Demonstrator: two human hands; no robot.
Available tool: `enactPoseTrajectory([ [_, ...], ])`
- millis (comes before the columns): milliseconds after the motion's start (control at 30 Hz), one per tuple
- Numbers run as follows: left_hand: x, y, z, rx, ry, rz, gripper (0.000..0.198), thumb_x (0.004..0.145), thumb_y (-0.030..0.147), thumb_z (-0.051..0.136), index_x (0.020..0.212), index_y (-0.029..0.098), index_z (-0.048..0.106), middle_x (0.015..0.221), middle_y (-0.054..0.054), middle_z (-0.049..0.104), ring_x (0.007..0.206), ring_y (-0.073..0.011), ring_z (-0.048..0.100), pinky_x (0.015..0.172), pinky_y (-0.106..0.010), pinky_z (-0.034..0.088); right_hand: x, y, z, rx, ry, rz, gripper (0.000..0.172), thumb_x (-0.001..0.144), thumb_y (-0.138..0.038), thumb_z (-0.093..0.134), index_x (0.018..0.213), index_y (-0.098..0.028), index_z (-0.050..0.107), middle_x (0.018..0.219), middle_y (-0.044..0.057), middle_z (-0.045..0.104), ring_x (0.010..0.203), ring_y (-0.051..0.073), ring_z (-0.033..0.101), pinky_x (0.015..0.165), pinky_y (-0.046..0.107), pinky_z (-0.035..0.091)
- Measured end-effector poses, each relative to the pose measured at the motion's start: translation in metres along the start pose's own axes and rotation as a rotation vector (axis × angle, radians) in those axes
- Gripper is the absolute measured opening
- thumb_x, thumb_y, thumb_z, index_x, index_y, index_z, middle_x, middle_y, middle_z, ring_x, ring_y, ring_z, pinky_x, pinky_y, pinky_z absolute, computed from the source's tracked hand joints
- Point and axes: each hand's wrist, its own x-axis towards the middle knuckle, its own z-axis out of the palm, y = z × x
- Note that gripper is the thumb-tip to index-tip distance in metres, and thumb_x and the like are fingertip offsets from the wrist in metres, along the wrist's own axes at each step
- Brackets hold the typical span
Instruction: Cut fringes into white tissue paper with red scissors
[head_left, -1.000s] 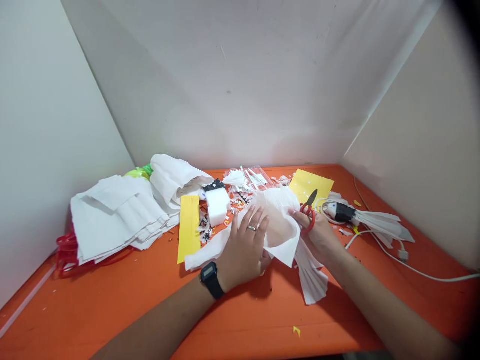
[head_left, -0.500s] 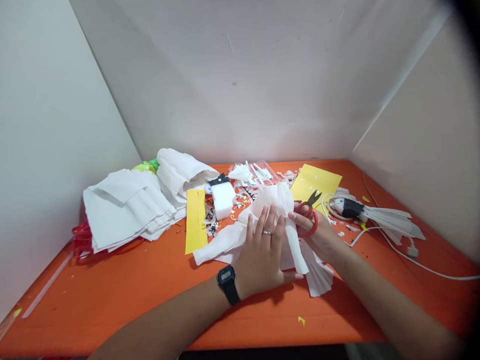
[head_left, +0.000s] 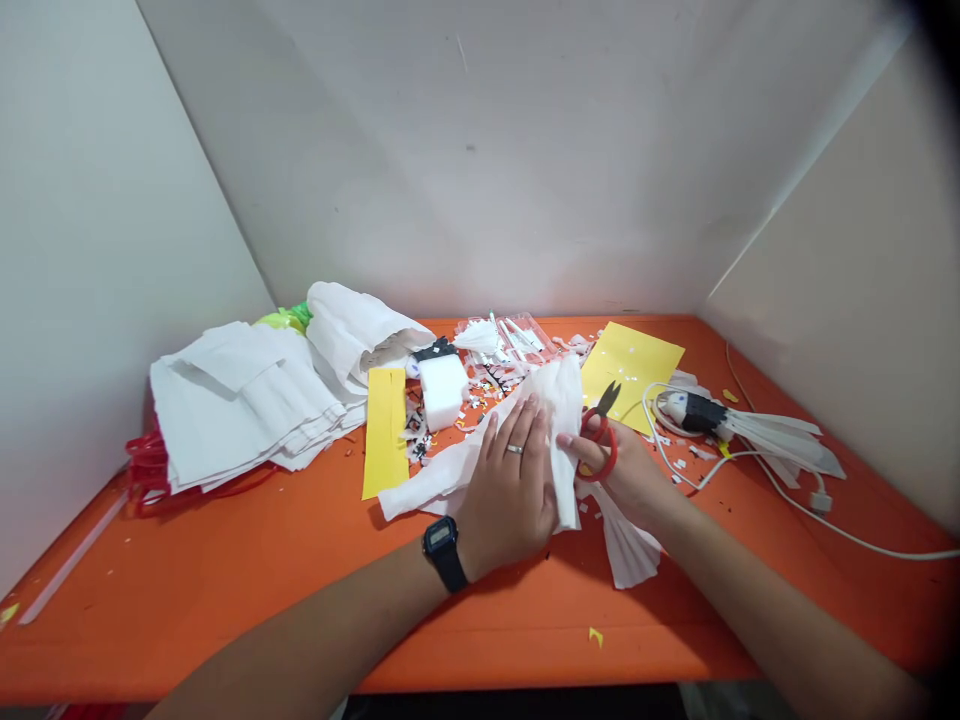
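White crepe paper (head_left: pixel 562 400) lies folded and crumpled in the middle of the orange table. My left hand (head_left: pixel 510 480), with a ring and a black watch, presses on it from the left, fingers close together and thumb hidden, so it grips the paper there. My right hand (head_left: pixel 611 475) is at the paper's right edge, with its thumb on the paper. Scissors (head_left: pixel 600 440) with red handles are held in that same hand, dark blades pointing up and away. A pleated piece of white paper (head_left: pixel 632 550) fans out below my right wrist.
White sheets (head_left: pixel 240 410) are stacked at left beside a white paper roll (head_left: pixel 360 325). A yellow strip (head_left: pixel 385 430), a white foam block (head_left: pixel 442 392) and scraps lie behind my hands. At right are a yellow sheet (head_left: pixel 630 365), a black-and-white tailed figure (head_left: pixel 701 413) and a white cable (head_left: pixel 862 545).
My left thumb, stretched out before, is now out of sight, and the left fingers have drawn closer together. The paper's right edge is drawn inward. My right hand and the scissors have shifted slightly left.
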Motion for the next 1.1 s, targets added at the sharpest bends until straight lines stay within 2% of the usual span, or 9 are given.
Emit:
enactPoseTrajectory([
  [100,-0.008,0.007,-0.006,-0.382,0.037,0.100,0.042,0.088,0.041,0.054,0.119,0.015,0.064,0.117,-0.022,0.070,0.114,-0.0371,0.064,0.101,-0.056,0.047,0.003,-0.006,0.000,0.141,0.097,-0.092,0.022,0.074,-0.035,0.082,0.081,-0.023,0.065,0.076,-0.002,0.063,0.072,0.016,0.057,0.073,0.030,0.047],
  [167,-0.010,0.017,-0.009,-0.705,-0.348,-0.053,0.033,0.092,0.049,0.053,0.094,0.021,0.070,0.085,-0.012,0.073,0.084,-0.0281,0.070,0.085,-0.045,0.054,0.004,-0.011,0.000,0.199,0.137,-0.133,0.020,0.075,-0.032,0.081,0.075,-0.024,0.063,0.072,-0.003,0.062,0.072,0.016,0.058,0.076,0.031,0.048],
  [233,-0.009,0.029,-0.008,-1.137,-0.774,-0.356,0.042,0.095,0.057,0.051,0.096,0.020,0.071,0.080,-0.010,0.072,0.072,-0.0227,0.070,0.069,-0.036,0.056,0.004,-0.015,0.000,0.216,0.141,-0.151,0.018,0.077,-0.031,0.080,0.073,-0.025,0.064,0.073,-0.002,0.065,0.074,0.018,0.060,0.078,0.032,0.049],
  [300,-0.005,0.037,-0.003,-1.535,-0.847,-0.613,0.050,0.087,0.063,0.062,0.113,0.020,0.068,0.101,-0.013,0.073,0.082,-0.0233,0.071,0.068,-0.034,0.056,0.003,-0.018,0.000,0.221,0.149,-0.169,0.015,0.077,-0.032,0.079,0.077,-0.025,0.066,0.079,0.000,0.069,0.078,0.020,0.063,0.079,0.033,0.051],
  [400,0.003,0.037,0.005,-1.868,-0.514,-0.752,0.058,0.081,0.062,0.073,0.121,0.022,0.065,0.130,-0.016,0.065,0.110,-0.0286,0.067,0.087,-0.040,0.054,0.001,-0.024,0.000,0.227,0.124,-0.147,0.018,0.077,-0.036,0.077,0.088,-0.025,0.070,0.090,0.004,0.073,0.085,0.024,0.067,0.075,0.036,0.052],
  [567,0.023,0.020,0.001,-1.876,-0.001,-0.789,0.058,0.083,0.059,0.071,0.128,0.023,0.062,0.139,-0.012,0.062,0.132,-0.0325,0.055,0.101,-0.045,0.050,0.005,-0.024,-0.002,0.235,0.107,-0.161,0.025,0.076,-0.040,0.078,0.093,-0.023,0.071,0.093,0.007,0.074,0.085,0.026,0.067,0.071,0.036,0.051],
  [767,0.036,0.009,-0.010,-1.876,0.092,-0.913,0.023,0.085,0.033,0.074,0.102,0.018,0.072,0.119,-0.009,0.074,0.122,-0.0289,0.063,0.102,-0.041,0.051,0.008,-0.009,-0.001,0.124,0.177,-0.155,0.025,0.077,-0.042,0.081,0.079,-0.020,0.068,0.076,0.001,0.067,0.067,0.016,0.056,0.066,0.030,0.045],
  [967,0.028,-0.001,-0.005,-1.707,0.443,-0.931,0.018,0.067,0.008,0.077,0.062,0.022,0.067,0.082,0.001,0.078,0.106,-0.0243,0.071,0.099,-0.035,0.053,0.012,0.002,-0.002,0.119,0.260,-0.136,0.032,0.076,-0.047,0.081,0.082,-0.019,0.067,0.082,0.002,0.068,0.071,0.016,0.057,0.068,0.029,0.045],
  [1100,0.026,-0.001,-0.003,-1.829,0.241,-0.953,0.011,0.079,0.025,0.076,0.089,0.022,0.075,0.106,-0.004,0.079,0.112,-0.0288,0.069,0.095,-0.042,0.056,0.014,0.002,-0.002,0.169,0.171,-0.093,0.033,0.076,-0.048,0.080,0.086,-0.020,0.067,0.082,0.003,0.069,0.072,0.017,0.059,0.068,0.029,0.047],
])
